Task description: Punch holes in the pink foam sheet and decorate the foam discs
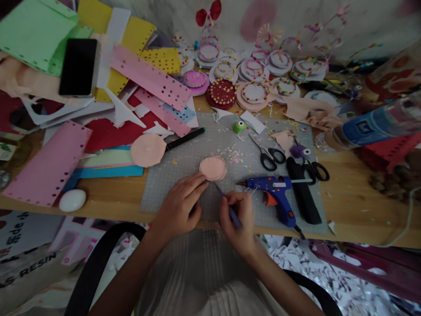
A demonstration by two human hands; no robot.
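Left hand (182,204): fingers extended, unclosed, tips at small peach disc (213,169) on grey mat (171,180). Right hand (238,215): fingers pinching purple strip (235,219). Right: glue gun (276,186), bottle (368,125), label unclear. Below desk (348,193): "RESIN" lettering (37,268).

Wooden table (355,197): grey mat (161,186) lies at front centre; paper heap (151,77) and white ovoid (72,200) left; bottle (368,125) right.

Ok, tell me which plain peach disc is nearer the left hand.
The smaller peach disc on the gray mat, by the left hand; the larger peach disc lies farther left, beside the black pen.
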